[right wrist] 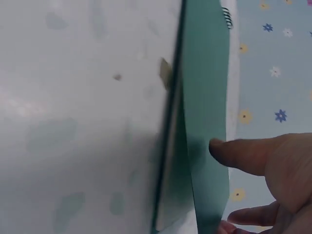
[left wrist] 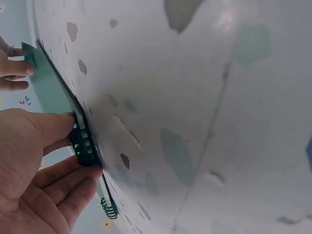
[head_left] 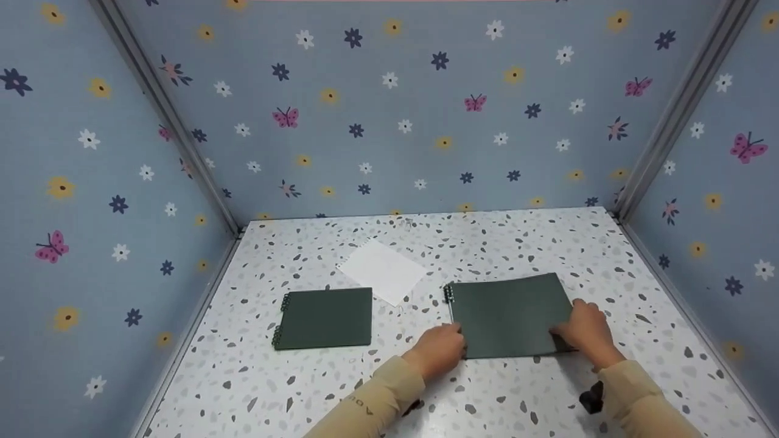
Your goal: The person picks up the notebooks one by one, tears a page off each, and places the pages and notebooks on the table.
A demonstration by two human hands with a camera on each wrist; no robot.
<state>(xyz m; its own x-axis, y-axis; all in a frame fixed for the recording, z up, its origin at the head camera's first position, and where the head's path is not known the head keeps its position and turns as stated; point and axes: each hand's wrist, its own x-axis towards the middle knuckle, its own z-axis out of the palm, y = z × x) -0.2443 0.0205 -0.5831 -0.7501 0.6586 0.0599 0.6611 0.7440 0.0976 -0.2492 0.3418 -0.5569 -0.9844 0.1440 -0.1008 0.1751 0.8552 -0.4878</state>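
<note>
A dark green spiral notebook (head_left: 505, 316) lies on the speckled tabletop, its black coil on the left side. My left hand (head_left: 437, 351) pinches its near left corner; in the left wrist view, the thumb and fingers (left wrist: 73, 187) are around the coil (left wrist: 83, 144). At the notebook's right side, my right hand (head_left: 587, 331) holds the free edge of the cover. Seen from the right wrist, the thumb (right wrist: 239, 153) presses on the green cover (right wrist: 207, 97), which is lifted from the pages beneath. Other fingertips reach behind the cover's edge.
A smaller-looking green spiral notebook (head_left: 328, 319) lies closed on the left. Behind it is a loose white sheet (head_left: 383, 271) with a torn, perforated edge, turned at an angle. Flowered blue walls (head_left: 414, 109) border the table (head_left: 243, 389) at the back and both sides.
</note>
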